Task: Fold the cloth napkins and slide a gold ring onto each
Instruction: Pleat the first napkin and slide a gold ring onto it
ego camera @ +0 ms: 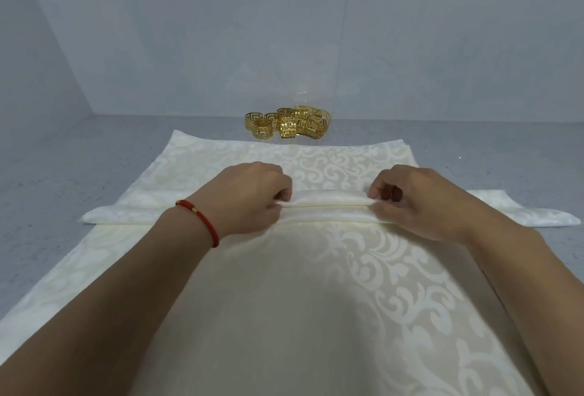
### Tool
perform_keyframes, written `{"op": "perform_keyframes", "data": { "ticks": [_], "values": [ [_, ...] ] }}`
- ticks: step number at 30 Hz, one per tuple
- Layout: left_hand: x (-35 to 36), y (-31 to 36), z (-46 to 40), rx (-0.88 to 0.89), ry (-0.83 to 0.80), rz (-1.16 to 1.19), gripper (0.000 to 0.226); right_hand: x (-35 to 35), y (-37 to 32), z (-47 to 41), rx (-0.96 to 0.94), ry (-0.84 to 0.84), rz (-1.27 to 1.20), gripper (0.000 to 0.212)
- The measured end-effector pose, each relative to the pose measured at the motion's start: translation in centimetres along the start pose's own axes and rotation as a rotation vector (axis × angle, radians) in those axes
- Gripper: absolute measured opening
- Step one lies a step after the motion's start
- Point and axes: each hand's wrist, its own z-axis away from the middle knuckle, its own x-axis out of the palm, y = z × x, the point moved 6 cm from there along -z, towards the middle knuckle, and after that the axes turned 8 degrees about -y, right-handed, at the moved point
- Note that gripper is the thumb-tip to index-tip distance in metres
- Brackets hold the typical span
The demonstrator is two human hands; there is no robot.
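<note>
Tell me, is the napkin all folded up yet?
Partly folded: both hands pinch a pleat in the napkin; its near part lies spread flat.

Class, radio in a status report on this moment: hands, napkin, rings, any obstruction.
Left hand and right hand both pinch a pleat in the napkin. Gold rings piled beyond the cloth, untouched. Nothing blocking.

— Soft, even light from above, fairly bright; faint shadow under the forearms on the cloth [316, 316].
— Glare?
— Only small glints on the gold rings [286, 125].
— Sharpness?
— Slightly soft overall, with wide-angle stretching toward the edges.
</note>
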Motion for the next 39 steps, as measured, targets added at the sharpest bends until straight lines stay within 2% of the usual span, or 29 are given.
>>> {"op": "perform_keyframes", "data": {
  "ticks": [3, 6, 7, 10, 13, 17, 20, 22, 25, 27, 30, 33, 36, 37, 39],
  "values": [
    [-0.1, -0.5, -0.2, -0.066, 0.042, 0.118, 0.013, 0.0, 0.7, -0.3, -0.026, 0.111, -0.006, 0.015],
    [0.7, -0.8, -0.6, -0.105, -0.003, 0.153, 0.024, 0.8, 1.0, -1.0, -0.007, 0.05, 0.024, 0.014],
    [0.8, -0.7, -0.7, -0.102, -0.012, 0.153, 0.022, 0.8, 1.1, -1.0, -0.001, 0.04, 0.033, 0.01],
    [0.2, -0.1, -0.4, -0.063, 0.08, 0.009, 0.006, 0.3, 0.4, -0.7, -0.018, 0.051, 0.094, 0.003],
    [-0.8, 1.2, -0.3, -0.028, 0.157, -0.113, 0.013, -0.2, -0.6, -0.4, -0.042, 0.079, 0.083, 0.016],
    [-0.6, 2.4, 0.2, -0.029, 0.018, -0.16, 0.022, -0.2, -0.8, 0.0, -0.005, -0.081, 0.108, 0.021],
    [0.3, 2.5, 1.8, -0.04, -0.006, -0.043, 0.024, 0.0, -0.6, 0.7, 0.029, -0.18, 0.063, 0.015],
    [0.7, 2.0, 2.6, -0.079, 0.069, 0.102, 0.025, -0.3, -0.9, 0.9, 0.033, -0.168, 0.053, 0.007],
    [1.3, 0.4, 3.0, -0.211, 0.199, 0.321, 0.023, -1.2, -1.7, 1.0, 0.065, -0.173, 0.099, 0.01],
    [1.7, 0.0, 2.8, -0.283, 0.201, 0.39, 0.021, -2.1, -2.7, 0.3, 0.109, -0.134, 0.19, 0.013],
    [2.1, 0.0, 2.3, -0.339, 0.091, 0.418, 0.026, -1.8, -5.5, -2.5, 0.046, 0.046, 0.222, 0.026],
    [1.5, 0.3, 1.7, -0.352, 0.001, 0.416, 0.019, 2.8, -7.2, -4.4, -0.023, -0.071, 0.099, 0.05],
    [0.7, 0.3, 0.9, -0.459, -0.188, 0.157, 0.018, 6.2, -6.8, -4.8, -0.025, -0.236, 0.153, 0.058],
    [0.4, 0.5, 0.6, -0.473, -0.26, 0.066, 0.021, 6.5, -6.5, -4.9, -0.02, -0.255, 0.147, 0.06],
    [0.1, 0.9, -0.1, -0.46, -0.38, 0.032, 0.023, 6.6, -6.2, -5.0, -0.013, -0.254, 0.096, 0.064]
  ]
}}
